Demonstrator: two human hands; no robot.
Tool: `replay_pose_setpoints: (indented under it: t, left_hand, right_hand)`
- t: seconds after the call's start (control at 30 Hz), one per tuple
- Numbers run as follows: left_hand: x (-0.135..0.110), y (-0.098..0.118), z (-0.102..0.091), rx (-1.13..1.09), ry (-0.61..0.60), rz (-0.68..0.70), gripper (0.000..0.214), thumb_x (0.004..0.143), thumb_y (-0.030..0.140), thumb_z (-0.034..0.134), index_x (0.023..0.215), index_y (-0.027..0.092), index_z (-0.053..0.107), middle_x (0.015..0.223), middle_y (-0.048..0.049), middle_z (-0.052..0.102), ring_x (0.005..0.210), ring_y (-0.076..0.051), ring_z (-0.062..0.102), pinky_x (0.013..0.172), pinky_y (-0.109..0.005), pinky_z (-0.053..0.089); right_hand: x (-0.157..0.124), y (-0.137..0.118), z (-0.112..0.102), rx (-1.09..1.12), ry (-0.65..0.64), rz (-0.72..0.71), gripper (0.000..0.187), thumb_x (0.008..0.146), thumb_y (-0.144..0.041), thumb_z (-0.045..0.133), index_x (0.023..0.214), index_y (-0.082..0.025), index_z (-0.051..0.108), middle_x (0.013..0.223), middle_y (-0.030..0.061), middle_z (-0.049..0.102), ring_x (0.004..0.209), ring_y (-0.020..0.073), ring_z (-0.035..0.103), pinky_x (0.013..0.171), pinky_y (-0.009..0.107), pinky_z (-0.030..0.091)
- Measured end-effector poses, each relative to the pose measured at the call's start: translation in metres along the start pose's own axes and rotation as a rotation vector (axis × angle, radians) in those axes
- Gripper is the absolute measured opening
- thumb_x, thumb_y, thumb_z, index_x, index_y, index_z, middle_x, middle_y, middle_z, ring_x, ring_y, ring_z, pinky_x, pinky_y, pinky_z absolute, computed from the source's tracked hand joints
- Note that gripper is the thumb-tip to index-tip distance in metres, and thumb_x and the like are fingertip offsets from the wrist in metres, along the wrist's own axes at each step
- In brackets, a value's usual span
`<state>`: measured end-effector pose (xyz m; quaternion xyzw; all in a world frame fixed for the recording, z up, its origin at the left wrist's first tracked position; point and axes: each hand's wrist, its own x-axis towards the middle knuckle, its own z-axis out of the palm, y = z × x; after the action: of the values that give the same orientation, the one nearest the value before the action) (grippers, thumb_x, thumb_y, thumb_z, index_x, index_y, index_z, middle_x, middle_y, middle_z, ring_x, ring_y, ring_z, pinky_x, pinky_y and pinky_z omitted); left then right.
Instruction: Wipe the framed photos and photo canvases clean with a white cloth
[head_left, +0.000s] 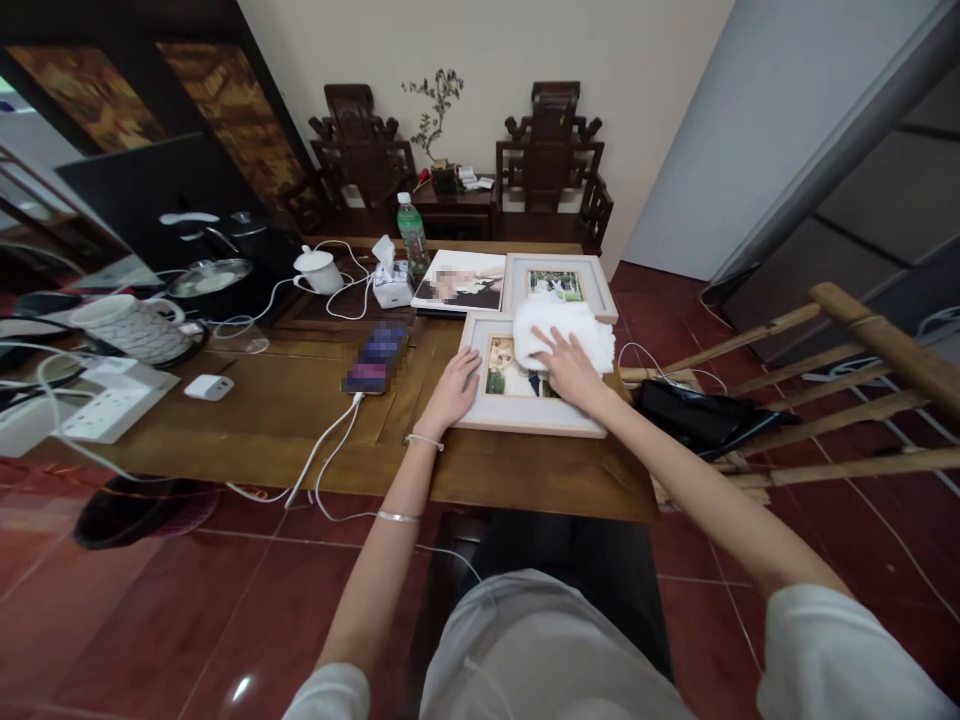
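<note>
A white picture frame [525, 420] lies flat on the wooden table [285, 420] in front of me. My left hand [452, 390] rests flat on the frame's left edge with fingers stretched out. My right hand [571, 368] presses a white cloth [570, 325] onto the frame's glass, fingers spread on the cloth. Behind it lie a second white frame [559, 282] and a frameless photo print [461, 282].
A phone [376, 358] on a cable lies left of the frames. A green bottle [412, 233], tissue box [391, 280], teapot [318, 270], power strip [112, 400] and kettle [139, 328] crowd the table's left. A bamboo chair [847, 400] with a black bag [697, 412] stands right.
</note>
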<state>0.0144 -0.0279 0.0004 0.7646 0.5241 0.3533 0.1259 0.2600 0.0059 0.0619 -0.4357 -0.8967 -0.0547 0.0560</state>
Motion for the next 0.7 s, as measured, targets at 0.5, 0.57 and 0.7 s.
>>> replay_pose_setpoints:
  t: [0.5, 0.57, 0.7]
  left_hand:
    - [0.001, 0.006, -0.003, 0.024, -0.022, -0.015, 0.041, 0.092, 0.018, 0.042, 0.127, 0.005, 0.056, 0.139, -0.018, 0.052, 0.139, -0.027, 0.037, 0.117, -0.047, 0.029]
    - [0.001, 0.007, -0.003, 0.018, -0.023, -0.018, 0.041, 0.091, 0.017, 0.042, 0.127, 0.005, 0.056, 0.139, -0.0178, 0.052, 0.139, -0.027, 0.036, 0.117, -0.047, 0.028]
    - [0.001, 0.006, -0.003, 0.008, -0.025, -0.015, 0.04, 0.091, 0.018, 0.042, 0.128, 0.008, 0.057, 0.14, -0.0161, 0.052, 0.139, -0.026, 0.036, 0.117, -0.048, 0.028]
  right_hand:
    - [-0.033, -0.051, -0.038, 0.059, -0.312, -0.051, 0.058, 0.076, -0.002, 0.043, 0.126, -0.022, 0.063, 0.148, 0.008, 0.044, 0.131, 0.0404, 0.038, 0.096, 0.059, 0.038]
    - [-0.049, -0.064, -0.053, 0.128, -0.394, -0.088, 0.061, 0.074, 0.0, 0.041, 0.126, -0.024, 0.063, 0.144, 0.008, 0.049, 0.126, 0.0369, 0.046, 0.091, 0.052, 0.044]
    - [-0.06, -0.086, -0.064, 0.168, -0.356, -0.182, 0.058, 0.074, 0.002, 0.039, 0.12, -0.022, 0.066, 0.143, 0.0089, 0.05, 0.122, 0.035, 0.05, 0.092, 0.05, 0.045]
